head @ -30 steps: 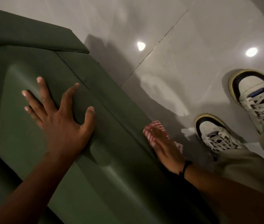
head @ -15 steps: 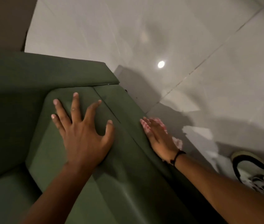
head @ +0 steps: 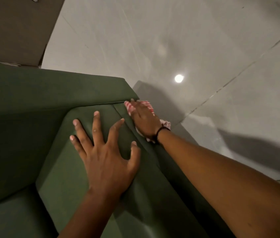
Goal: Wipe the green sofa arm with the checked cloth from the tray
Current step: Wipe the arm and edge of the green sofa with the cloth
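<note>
I am in the middle of the wiping itself. My right hand [head: 144,118] lies flat on the checked cloth [head: 147,105], palm down, fingers stretched rather than curled, pressing the red-and-white fabric against the outer edge of the green sofa arm [head: 101,169]. The cloth sits right at the far end of the arm, where its top meets the corner of the sofa back [head: 50,88]; a bit of it pokes out past my fingertips and another bit bunches out near my wrist, by the dark band [head: 159,133] I wear there. How much of the cloth hangs over the outer side I cannot tell, since my hand covers most of it.

My left hand [head: 104,152] holds nothing. It rests spread wide on the top face of the arm, fingers splayed, just beside the right one, and I judge it is bracing me as I lean over.

Since the cloth is already at the far corner, I think this stroke has no room left ahead. The next move calls for drawing the cloth back toward me along the outer edge, keeping the palm flat so the fabric does not roll up, and then shifting inward to the top face, which means lifting my left hand out of the way. The tray is not in view; only the pale tiled floor [head: 204,48] shows beyond the sofa.
</note>
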